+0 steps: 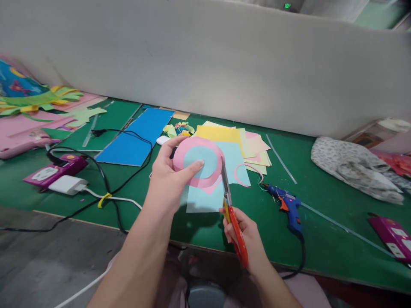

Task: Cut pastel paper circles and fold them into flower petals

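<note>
A smooth, pale grey wall (205, 64) stands behind a green table (298, 149). Above the table's near side, the scissors (227, 197) point away from the person, their long axis nearly upright in view and leaning slightly left, metal tips at the pink disc's (181, 158) right edge. The person's right hand (248, 231) is curled around the red plastic handles; whether paper lies between the blades cannot be told. The left hand (168, 175) pinches the disc, thumb flat on its face, other fingers mostly hidden behind. A pale blue circle (208, 154) sits within the disc's matte pink border, and a pointed pink flap (211, 187) juts below. Beneath lies a flat pale blue sheet (205, 203), with a thin, curling pink strip (236, 173) to its right, near a blue plastic glue gun (293, 214) with an orange trigger
</note>
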Demonstrator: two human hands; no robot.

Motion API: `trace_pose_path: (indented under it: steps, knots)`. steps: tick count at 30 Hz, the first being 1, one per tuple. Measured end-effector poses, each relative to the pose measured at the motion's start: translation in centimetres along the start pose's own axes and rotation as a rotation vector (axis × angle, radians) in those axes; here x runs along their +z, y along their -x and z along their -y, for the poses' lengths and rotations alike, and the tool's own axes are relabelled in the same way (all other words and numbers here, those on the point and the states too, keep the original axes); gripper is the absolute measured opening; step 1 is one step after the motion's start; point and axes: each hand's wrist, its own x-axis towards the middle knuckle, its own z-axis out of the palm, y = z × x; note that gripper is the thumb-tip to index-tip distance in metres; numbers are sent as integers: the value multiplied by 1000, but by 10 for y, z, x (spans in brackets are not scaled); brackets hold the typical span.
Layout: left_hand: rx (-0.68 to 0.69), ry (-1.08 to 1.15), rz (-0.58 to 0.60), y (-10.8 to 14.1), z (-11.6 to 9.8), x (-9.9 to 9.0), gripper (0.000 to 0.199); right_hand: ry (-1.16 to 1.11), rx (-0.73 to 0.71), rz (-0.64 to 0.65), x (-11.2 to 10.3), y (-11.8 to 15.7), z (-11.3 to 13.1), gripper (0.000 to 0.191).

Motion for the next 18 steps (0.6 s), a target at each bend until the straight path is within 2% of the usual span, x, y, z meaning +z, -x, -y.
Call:
trace_pose_path:
  steps: [5, 12, 18]
  knots:
    - [-3, -11, 26, 2, -2, -1, 59, 27, -26, 26, -9, 2, -4, 69]
    - [43, -103, 94, 8, 2, 3, 57, -21, -44, 78, -16, 4, -11, 78]
    - [38, -141, 112, 9, 5, 5, 55, -15, -103, 102, -18, 6, -14, 72]
